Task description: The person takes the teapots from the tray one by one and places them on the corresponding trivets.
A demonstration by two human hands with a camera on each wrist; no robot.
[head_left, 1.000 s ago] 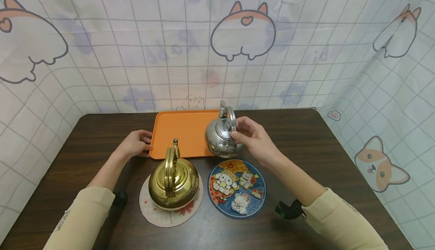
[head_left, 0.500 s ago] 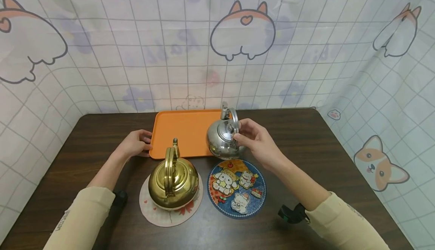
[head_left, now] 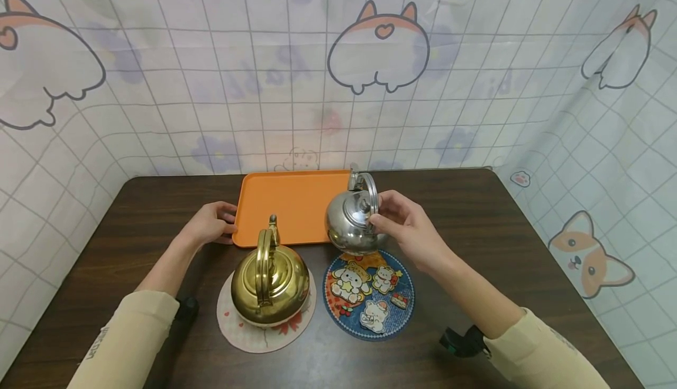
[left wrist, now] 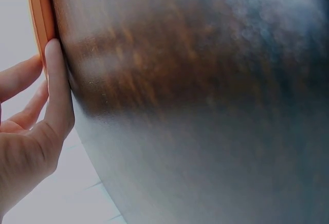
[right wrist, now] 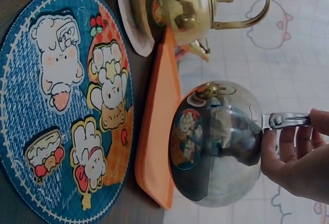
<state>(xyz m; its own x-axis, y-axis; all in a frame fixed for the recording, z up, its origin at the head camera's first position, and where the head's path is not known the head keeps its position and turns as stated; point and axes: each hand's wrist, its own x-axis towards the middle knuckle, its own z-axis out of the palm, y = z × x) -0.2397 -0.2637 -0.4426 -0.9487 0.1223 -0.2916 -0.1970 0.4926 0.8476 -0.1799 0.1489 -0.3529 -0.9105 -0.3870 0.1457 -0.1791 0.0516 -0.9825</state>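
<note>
My right hand (head_left: 409, 227) grips the handle of a silver kettle (head_left: 349, 230), fingers and thumb around the upright loop. The kettle, its spout pointing away, hangs between the right end of an orange tray (head_left: 285, 210) and a round blue mat (head_left: 394, 312); it overlaps the far rim of the mat in the head view. My left hand (head_left: 208, 224) touches the left edge of the tray with its fingertips. In the left wrist view, extended fingers (left wrist: 56, 80) lie against the tray's rim (left wrist: 41, 8). A gold kettle (head_left: 285, 295) stands on a pale round mat (head_left: 251, 342).
The dark wooden table (head_left: 455, 195) ends at a wall covering (head_left: 476, 83) with a grid and cartoon corgis. The gold kettle (right wrist: 180, 8) rises close to the near edge of the tray. Cartoon animals decorate the blue mat.
My right hand has brought the silver kettle rightward and nearer to me, off the tray's right end and toward the blue mat. The left hand and the gold kettle have stayed still.
</note>
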